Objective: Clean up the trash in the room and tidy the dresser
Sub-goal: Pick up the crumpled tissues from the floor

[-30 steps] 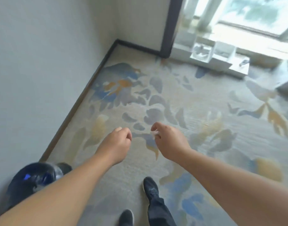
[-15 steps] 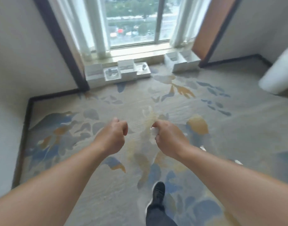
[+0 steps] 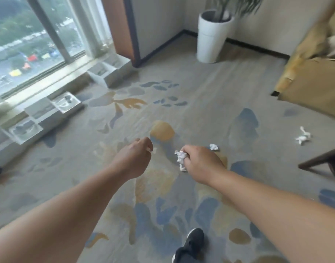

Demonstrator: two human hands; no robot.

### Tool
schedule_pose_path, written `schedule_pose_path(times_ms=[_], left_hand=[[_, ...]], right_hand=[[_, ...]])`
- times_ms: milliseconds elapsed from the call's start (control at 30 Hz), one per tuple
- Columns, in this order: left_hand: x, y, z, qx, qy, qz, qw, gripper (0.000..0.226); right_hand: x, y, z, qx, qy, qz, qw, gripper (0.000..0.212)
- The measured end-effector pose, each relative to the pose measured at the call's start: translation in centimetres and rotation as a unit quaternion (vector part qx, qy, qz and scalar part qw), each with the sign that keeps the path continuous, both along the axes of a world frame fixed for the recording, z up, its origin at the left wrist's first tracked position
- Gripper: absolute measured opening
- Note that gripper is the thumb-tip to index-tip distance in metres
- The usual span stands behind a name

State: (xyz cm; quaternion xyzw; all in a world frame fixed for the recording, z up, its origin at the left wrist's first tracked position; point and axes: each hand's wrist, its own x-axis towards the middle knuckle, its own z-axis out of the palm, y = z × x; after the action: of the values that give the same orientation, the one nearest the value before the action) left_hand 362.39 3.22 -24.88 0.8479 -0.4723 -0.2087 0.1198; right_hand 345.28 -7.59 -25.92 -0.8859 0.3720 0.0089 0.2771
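My right hand (image 3: 200, 162) is held out over the patterned carpet (image 3: 200, 103) and grips a crumpled white tissue (image 3: 181, 158). My left hand (image 3: 134, 158) is beside it with curled fingers, and a small white scrap (image 3: 149, 149) shows at its fingertips. A second crumpled tissue (image 3: 213, 147) lies on the carpet just beyond my right hand. A third crumpled tissue (image 3: 302, 136) lies farther right on the floor. The dresser is out of view.
White open boxes (image 3: 106, 73) line the floor under the window at left. A tall white planter (image 3: 212, 38) stands in the far corner. A yellow upholstered seat (image 3: 311, 80) and a dark wooden furniture edge (image 3: 324, 160) are at right. My shoe (image 3: 191, 245) is at the bottom.
The view has swung right from the wall corner past the window to the room's middle. Both hands stay raised together, and loose tissues on the carpet have come into view.
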Motion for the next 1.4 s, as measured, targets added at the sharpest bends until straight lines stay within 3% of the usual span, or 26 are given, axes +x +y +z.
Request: schedule_pose_path(times_ms=[267, 433, 900, 1100, 1400], left_hand=[[-2.3, -12.7, -1.7, 0.055, 0.003, -0.067, 0.996, 0.024], [-2.0, -17.4, -3.1, 0.065, 0.005, -0.082, 0.994, 0.027], [2.9, -36.5, -11.6, 0.082, 0.043, -0.212, 0.973, 0.029], [5.5, -39.7, -19.0, 0.120, 0.047, -0.253, 0.959, 0.027], [7.5, -39.5, -36.3, 0.188, 0.056, -0.174, 0.965, 0.031]], right_hand=[[-4.6, -11.9, -1.9, 0.009, 0.024, -0.092, 0.995, 0.019], [-5.7, -15.7, -2.6, 0.032, 0.001, -0.120, 0.992, 0.037], [-2.7, -27.7, -7.7, 0.079, 0.014, -0.271, 0.959, 0.028], [1.2, -31.7, -15.3, 0.120, 0.014, -0.284, 0.951, 0.020], [3.3, -34.5, -32.2, 0.163, 0.056, -0.259, 0.950, 0.021]])
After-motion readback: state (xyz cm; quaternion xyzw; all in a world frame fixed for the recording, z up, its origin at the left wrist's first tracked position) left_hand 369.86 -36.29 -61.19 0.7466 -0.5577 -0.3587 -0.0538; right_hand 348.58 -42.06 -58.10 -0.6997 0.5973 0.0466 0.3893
